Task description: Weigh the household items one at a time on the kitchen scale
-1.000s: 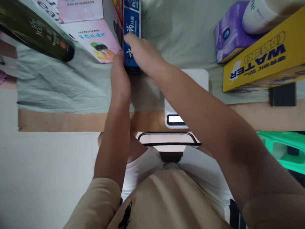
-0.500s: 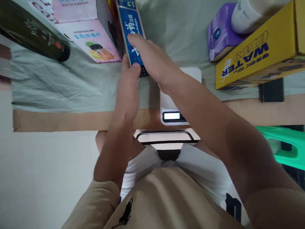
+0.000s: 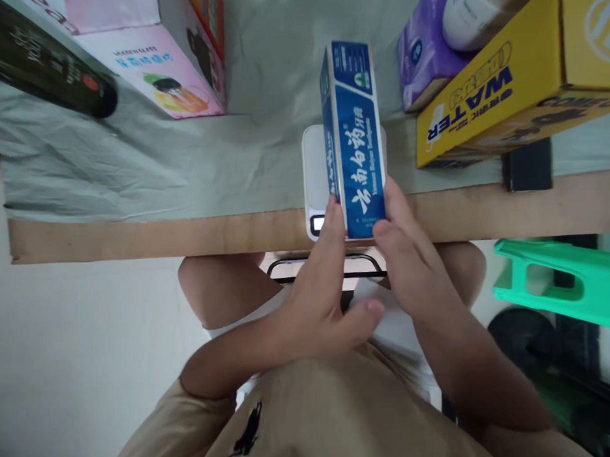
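A blue toothpaste box (image 3: 361, 137) is over the white kitchen scale (image 3: 314, 162), covering most of its top. I cannot tell whether it rests on the scale or hangs just above it. My right hand (image 3: 414, 259) grips the box's lower right corner, thumb at the near end and fingers along the side. At the lower left edge, the fingertips of my left hand (image 3: 323, 289) touch the box. That hand's fingers are stretched out and its thumb points away from the box. Part of the scale's lit display shows beside my left fingertips.
Left on the cloth-covered table stand a pink box (image 3: 165, 70), an orange box (image 3: 207, 15) and a dark green bottle (image 3: 50, 66). To the right are a purple pack (image 3: 424, 53), a white bottle (image 3: 477, 21), a yellow box (image 3: 490, 95) and a black box (image 3: 528, 166). A green stool (image 3: 527, 289) stands below.
The toothpaste box has moved from beside the pink box, right and nearer to me, over the scale. Both hands came with it; my left thumb has come off the box.
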The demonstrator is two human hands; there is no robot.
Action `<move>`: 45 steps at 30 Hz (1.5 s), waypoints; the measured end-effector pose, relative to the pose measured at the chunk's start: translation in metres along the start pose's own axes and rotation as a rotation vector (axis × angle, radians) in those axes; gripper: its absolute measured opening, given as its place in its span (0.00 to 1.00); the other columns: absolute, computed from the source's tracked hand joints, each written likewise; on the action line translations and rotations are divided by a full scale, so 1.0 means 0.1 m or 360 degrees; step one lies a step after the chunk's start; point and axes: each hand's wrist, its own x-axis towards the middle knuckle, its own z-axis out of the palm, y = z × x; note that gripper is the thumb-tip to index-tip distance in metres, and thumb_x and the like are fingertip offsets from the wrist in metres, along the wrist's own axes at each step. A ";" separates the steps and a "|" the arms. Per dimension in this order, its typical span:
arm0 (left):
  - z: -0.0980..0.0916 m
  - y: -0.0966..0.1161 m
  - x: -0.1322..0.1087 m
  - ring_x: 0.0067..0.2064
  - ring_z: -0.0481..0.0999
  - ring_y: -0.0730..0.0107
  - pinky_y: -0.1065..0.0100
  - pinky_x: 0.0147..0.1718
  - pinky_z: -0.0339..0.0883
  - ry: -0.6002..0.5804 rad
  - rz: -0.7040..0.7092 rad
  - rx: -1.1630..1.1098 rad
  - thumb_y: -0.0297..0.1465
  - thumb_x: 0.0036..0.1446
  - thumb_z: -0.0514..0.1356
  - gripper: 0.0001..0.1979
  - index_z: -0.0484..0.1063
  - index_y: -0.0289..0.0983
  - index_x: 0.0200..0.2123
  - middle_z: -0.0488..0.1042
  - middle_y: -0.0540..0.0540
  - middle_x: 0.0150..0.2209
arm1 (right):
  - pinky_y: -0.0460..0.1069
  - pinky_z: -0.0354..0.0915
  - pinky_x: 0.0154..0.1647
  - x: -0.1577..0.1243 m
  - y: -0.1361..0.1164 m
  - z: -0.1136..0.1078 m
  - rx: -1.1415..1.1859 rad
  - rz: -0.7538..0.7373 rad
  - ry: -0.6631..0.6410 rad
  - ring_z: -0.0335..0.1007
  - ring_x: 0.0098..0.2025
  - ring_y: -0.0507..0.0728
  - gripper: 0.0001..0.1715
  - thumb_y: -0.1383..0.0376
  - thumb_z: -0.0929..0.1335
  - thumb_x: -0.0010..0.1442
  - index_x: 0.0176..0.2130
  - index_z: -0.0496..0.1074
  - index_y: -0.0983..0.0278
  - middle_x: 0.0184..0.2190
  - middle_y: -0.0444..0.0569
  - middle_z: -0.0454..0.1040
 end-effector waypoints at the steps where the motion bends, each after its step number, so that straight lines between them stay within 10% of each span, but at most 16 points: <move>1: 0.04 -0.02 -0.04 0.83 0.30 0.53 0.41 0.84 0.37 -0.0002 -0.0018 -0.0006 0.53 0.66 0.54 0.47 0.27 0.55 0.77 0.25 0.59 0.79 | 0.56 0.71 0.70 -0.06 0.05 -0.01 0.0009 0.0060 0.0004 0.73 0.63 0.56 0.38 0.43 0.66 0.67 0.70 0.60 0.49 0.65 0.44 0.71; 8: -0.02 -0.27 0.03 0.77 0.61 0.58 0.51 0.78 0.59 0.0500 -0.0110 -0.0130 0.50 0.67 0.56 0.32 0.60 0.51 0.71 0.60 0.47 0.75 | 0.62 0.54 0.83 0.01 0.38 -0.23 -0.0014 0.0017 0.0185 0.57 0.77 0.57 0.40 0.43 0.68 0.65 0.70 0.61 0.49 0.74 0.42 0.59; 11: -0.28 -0.50 0.34 0.48 0.81 0.72 0.67 0.51 0.76 0.0977 -0.0010 -0.0385 0.45 0.64 0.63 0.14 0.76 0.44 0.47 0.81 0.49 0.45 | 0.56 0.73 0.65 0.30 0.57 -0.48 0.0137 -0.0346 0.0556 0.77 0.58 0.56 0.32 0.43 0.67 0.63 0.58 0.72 0.56 0.58 0.49 0.77; 13: -0.45 -0.66 0.56 0.26 0.67 0.77 0.71 0.30 0.65 0.1215 0.0034 -0.0502 0.43 0.64 0.62 0.17 0.66 0.39 0.29 0.66 0.52 0.22 | 0.50 0.72 0.38 0.53 0.70 -0.62 0.0251 -0.0498 0.0837 0.75 0.33 0.52 0.23 0.46 0.66 0.61 0.42 0.74 0.60 0.31 0.48 0.77; 16: -0.60 -0.85 0.73 0.21 0.51 0.79 0.69 0.22 0.46 0.1349 0.0017 -0.0555 0.41 0.62 0.62 0.25 0.52 0.38 0.21 0.50 0.53 0.18 | 0.46 0.52 0.22 0.77 0.85 -0.69 0.0317 -0.0508 0.1048 0.55 0.20 0.48 0.17 0.51 0.65 0.58 0.28 0.65 0.61 0.17 0.42 0.57; 45: -0.60 -0.93 0.70 0.23 0.50 0.79 0.67 0.25 0.45 0.1117 -0.0079 -0.0350 0.48 0.60 0.63 0.31 0.48 0.38 0.20 0.44 0.53 0.20 | 0.47 0.51 0.24 0.75 0.98 -0.66 0.0124 -0.0473 0.0889 0.53 0.22 0.49 0.17 0.55 0.66 0.63 0.27 0.63 0.61 0.19 0.42 0.56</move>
